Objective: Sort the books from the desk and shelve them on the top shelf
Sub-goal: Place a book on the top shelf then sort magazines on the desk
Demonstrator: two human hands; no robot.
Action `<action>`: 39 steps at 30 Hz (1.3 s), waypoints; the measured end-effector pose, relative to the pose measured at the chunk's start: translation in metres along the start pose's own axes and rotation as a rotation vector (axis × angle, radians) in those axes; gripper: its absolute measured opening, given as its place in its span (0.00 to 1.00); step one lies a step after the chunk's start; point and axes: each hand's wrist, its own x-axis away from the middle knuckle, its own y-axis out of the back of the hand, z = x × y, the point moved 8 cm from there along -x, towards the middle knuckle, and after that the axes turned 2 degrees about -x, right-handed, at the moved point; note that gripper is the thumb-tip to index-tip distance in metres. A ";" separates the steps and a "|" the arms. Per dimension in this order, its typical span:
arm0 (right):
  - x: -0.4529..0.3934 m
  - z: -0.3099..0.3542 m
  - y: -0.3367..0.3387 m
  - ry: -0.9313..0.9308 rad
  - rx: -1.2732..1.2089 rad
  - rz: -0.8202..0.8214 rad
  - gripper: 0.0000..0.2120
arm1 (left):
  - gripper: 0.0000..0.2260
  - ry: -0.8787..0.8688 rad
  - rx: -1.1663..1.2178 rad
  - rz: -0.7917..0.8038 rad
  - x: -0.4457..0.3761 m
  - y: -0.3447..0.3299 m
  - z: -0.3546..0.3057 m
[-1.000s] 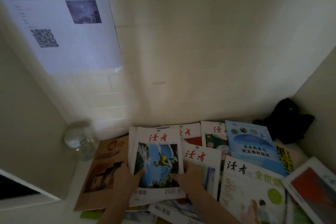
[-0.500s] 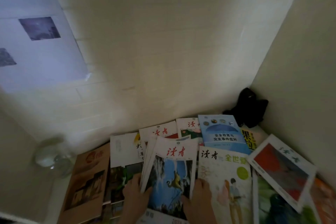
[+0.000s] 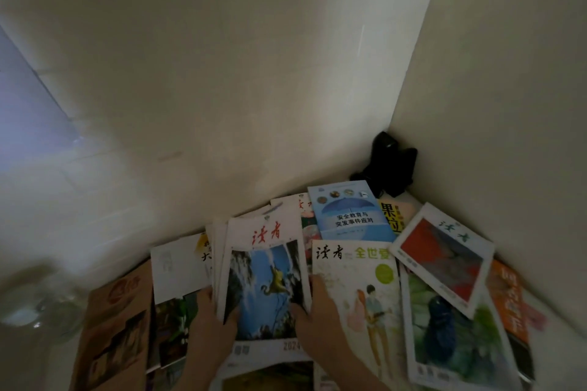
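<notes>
Magazine stack (image 3: 265,282) pinched between both hands' fingers (image 3: 208,295)

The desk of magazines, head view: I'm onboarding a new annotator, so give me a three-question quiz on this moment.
1. True or false: both hands hold the monkey-cover magazine.
2. What lies directly beside it, on the right hand side? A) brown book B) magazine with a drawn figure C) glass jar
3. Fill in: the black object sits in the ___ where the two walls meet.

Key: 1 true, the left hand at its left edge; 2 B; 3 corner.
</notes>
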 end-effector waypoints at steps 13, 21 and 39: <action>0.029 -0.103 0.140 -0.017 0.066 -0.182 0.43 | 0.28 -0.073 -0.027 0.231 0.052 -0.139 -0.060; 0.025 -0.155 0.129 -0.182 0.151 -0.230 0.42 | 0.30 -0.051 -0.033 0.267 0.055 -0.156 -0.055; 0.011 -0.172 0.269 -0.328 0.028 -0.634 0.15 | 0.20 -0.061 0.378 0.308 0.010 -0.117 -0.096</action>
